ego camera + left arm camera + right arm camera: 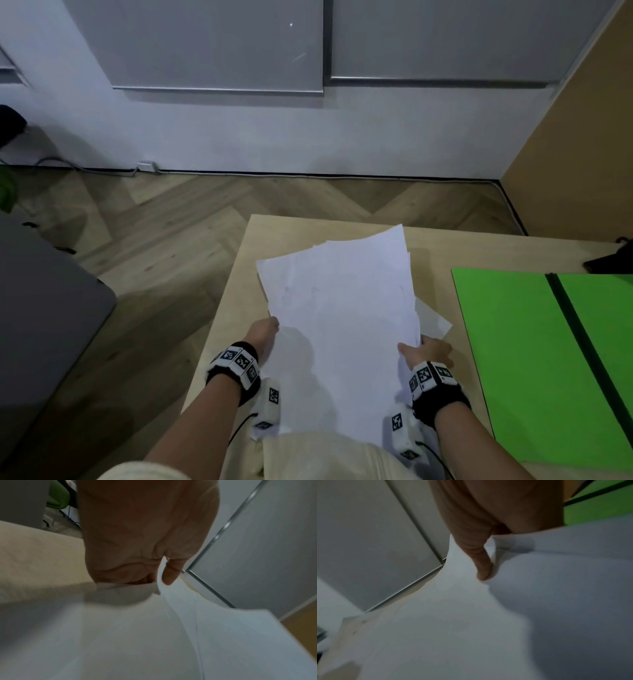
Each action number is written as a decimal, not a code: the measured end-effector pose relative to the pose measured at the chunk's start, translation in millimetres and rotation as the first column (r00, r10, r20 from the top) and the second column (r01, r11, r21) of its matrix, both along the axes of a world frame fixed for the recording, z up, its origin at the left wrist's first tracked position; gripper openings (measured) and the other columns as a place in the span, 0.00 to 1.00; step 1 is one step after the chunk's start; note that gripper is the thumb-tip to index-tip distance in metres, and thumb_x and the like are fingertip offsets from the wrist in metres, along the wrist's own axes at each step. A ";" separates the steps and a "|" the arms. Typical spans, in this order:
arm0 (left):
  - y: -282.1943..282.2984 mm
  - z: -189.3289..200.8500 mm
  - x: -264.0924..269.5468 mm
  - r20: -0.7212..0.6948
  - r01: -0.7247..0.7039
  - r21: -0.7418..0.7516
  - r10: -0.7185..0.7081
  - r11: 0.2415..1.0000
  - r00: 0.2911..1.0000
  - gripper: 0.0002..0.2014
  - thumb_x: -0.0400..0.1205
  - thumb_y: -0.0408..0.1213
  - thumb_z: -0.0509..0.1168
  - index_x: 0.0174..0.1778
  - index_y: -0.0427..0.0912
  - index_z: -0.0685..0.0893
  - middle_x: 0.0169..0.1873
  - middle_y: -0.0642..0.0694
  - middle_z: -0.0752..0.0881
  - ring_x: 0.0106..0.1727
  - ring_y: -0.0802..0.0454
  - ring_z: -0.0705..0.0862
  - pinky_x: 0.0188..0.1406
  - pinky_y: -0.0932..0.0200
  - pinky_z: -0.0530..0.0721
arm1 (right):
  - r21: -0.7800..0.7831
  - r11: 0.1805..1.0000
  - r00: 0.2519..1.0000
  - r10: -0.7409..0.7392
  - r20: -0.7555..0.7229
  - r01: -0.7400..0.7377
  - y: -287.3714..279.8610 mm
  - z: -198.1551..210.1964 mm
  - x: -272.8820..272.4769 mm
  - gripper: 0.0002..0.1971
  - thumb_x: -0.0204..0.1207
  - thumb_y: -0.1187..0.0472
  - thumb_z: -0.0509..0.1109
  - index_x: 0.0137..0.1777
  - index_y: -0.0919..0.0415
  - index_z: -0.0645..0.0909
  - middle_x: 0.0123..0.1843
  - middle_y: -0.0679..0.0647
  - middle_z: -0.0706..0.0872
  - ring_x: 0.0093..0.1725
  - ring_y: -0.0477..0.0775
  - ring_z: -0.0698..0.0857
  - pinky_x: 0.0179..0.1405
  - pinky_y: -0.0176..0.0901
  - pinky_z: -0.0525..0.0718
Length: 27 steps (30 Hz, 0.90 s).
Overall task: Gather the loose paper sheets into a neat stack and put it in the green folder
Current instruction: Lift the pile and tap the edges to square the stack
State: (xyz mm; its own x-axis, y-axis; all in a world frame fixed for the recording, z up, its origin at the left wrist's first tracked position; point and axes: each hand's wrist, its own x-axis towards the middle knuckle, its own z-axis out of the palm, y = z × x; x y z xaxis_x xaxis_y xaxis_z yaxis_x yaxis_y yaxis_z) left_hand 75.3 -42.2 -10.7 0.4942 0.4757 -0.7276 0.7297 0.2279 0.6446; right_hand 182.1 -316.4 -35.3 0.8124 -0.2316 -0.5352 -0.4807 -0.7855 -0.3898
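Note:
A bundle of white paper sheets (342, 308) is raised off the light wooden table (246, 274), its far edges uneven. My left hand (265, 330) grips the bundle's left edge, thumb on top in the left wrist view (169, 573) over the paper (154, 635). My right hand (426, 351) grips the right edge; its thumb (483, 568) lies on the sheets (488, 622). One loose sheet (433, 320) lies on the table under the bundle's right side. The open green folder (520, 349) lies flat to the right, a dark spine down its middle.
A dark object (609, 260) sits at the table's far right, touching the folder's far edge. Left of the table is herringbone floor (171, 222) and a grey surface (41, 301). Grey cabinets (219, 44) line the wall ahead.

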 end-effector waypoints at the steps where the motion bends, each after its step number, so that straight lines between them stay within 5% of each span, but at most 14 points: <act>1: -0.6 0.3 0.0 0.024 -0.026 -0.025 0.027 0.999 0.999 0.08 0.82 0.37 0.61 0.40 0.37 0.75 0.36 0.44 0.75 0.35 0.47 0.73 0.39 0.56 0.72 | 0.001 0.999 0.999 -0.048 0.017 0.048 0.2 -1.0 -0.9 0.12 0.64 0.54 0.75 0.43 0.61 0.83 0.65 0.63 0.72 0.55 0.70 0.80 0.59 0.58 0.83; 3: -0.4 -6.6 -0.4 0.041 -0.031 -0.044 0.033 0.999 0.999 0.19 0.75 0.49 0.70 0.48 0.35 0.80 0.43 0.41 0.80 0.44 0.44 0.80 0.51 0.52 0.76 | 0.077 0.983 0.985 -0.171 0.037 0.168 1.5 -2.8 -1.8 0.14 0.62 0.60 0.76 0.45 0.63 0.78 0.65 0.66 0.69 0.53 0.72 0.81 0.54 0.61 0.85; 5: -1.3 -13.7 -2.3 0.037 0.009 0.033 -0.010 0.999 0.999 0.26 0.73 0.49 0.74 0.57 0.32 0.82 0.52 0.39 0.86 0.50 0.40 0.86 0.57 0.48 0.83 | 0.185 0.934 0.951 -0.309 -0.006 0.305 1.2 3.6 -1.5 0.26 0.60 0.63 0.79 0.56 0.64 0.72 0.68 0.69 0.68 0.58 0.73 0.79 0.56 0.62 0.84; 8: -3.8 -15.0 -6.0 0.047 0.067 0.166 -0.076 0.984 0.996 0.24 0.68 0.43 0.76 0.57 0.35 0.85 0.49 0.38 0.91 0.46 0.40 0.90 0.49 0.43 0.90 | 0.284 0.882 0.927 -0.357 -0.117 0.375 -6.9 5.9 4.1 0.39 0.62 0.60 0.81 0.70 0.66 0.65 0.73 0.69 0.70 0.67 0.69 0.76 0.60 0.57 0.77; 12: -1.0 -3.3 -2.4 0.032 0.191 0.138 -0.197 0.972 0.980 0.16 0.74 0.26 0.69 0.58 0.31 0.80 0.50 0.40 0.86 0.50 0.42 0.85 0.44 0.53 0.85 | 0.442 0.868 0.966 -0.140 -0.216 0.225 -17.3 3.4 7.6 0.24 0.68 0.62 0.78 0.63 0.70 0.79 0.58 0.61 0.84 0.52 0.59 0.80 0.52 0.47 0.76; 17: 19.2 -6.0 -5.2 0.083 0.283 0.046 -0.286 0.958 0.955 0.27 0.67 0.23 0.70 0.65 0.28 0.79 0.55 0.35 0.87 0.58 0.36 0.85 0.62 0.42 0.84 | 0.518 0.845 0.979 -0.029 -0.202 0.132 -24.8 -6.3 2.8 0.38 0.60 0.60 0.84 0.69 0.73 0.74 0.68 0.60 0.81 0.65 0.64 0.81 0.62 0.53 0.79; 19: 20.8 9.6 -8.2 0.146 0.327 0.015 -0.326 0.945 0.934 0.23 0.70 0.20 0.69 0.62 0.30 0.81 0.53 0.34 0.89 0.53 0.39 0.89 0.51 0.46 0.89 | 0.613 0.773 0.982 -0.063 -0.179 0.161 -28.8 -3.7 -0.9 0.32 0.60 0.64 0.83 0.64 0.70 0.77 0.66 0.60 0.82 0.62 0.63 0.83 0.62 0.54 0.79; 21: 27.2 23.1 -10.7 0.242 0.355 -0.059 -0.332 0.933 0.912 0.19 0.74 0.15 0.67 0.58 0.34 0.84 0.47 0.40 0.91 0.45 0.47 0.92 0.38 0.57 0.89 | 0.743 0.620 0.960 -0.070 -0.271 0.254 -38.3 -0.4 -4.4 0.37 0.56 0.64 0.85 0.67 0.70 0.77 0.65 0.66 0.84 0.63 0.67 0.83 0.66 0.63 0.78; 24: 37.2 33.7 -13.6 0.379 0.391 -0.156 -0.311 0.907 0.872 0.22 0.65 0.24 0.78 0.55 0.40 0.87 0.46 0.42 0.93 0.46 0.45 0.92 0.41 0.54 0.90 | 0.811 0.471 0.904 0.062 -0.423 0.347 -47.6 2.3 -4.8 0.48 0.39 0.60 0.91 0.64 0.72 0.78 0.53 0.70 0.89 0.51 0.69 0.90 0.52 0.63 0.86; 27: 34.8 28.1 -5.4 0.388 0.371 -0.202 -0.273 0.906 0.880 0.41 0.50 0.40 0.88 0.61 0.40 0.85 0.56 0.39 0.90 0.57 0.40 0.89 0.58 0.44 0.87 | 0.800 0.503 0.879 0.151 -0.453 0.326 -34.4 7.8 -6.8 0.44 0.37 0.60 0.91 0.56 0.74 0.81 0.45 0.67 0.91 0.43 0.66 0.91 0.50 0.61 0.87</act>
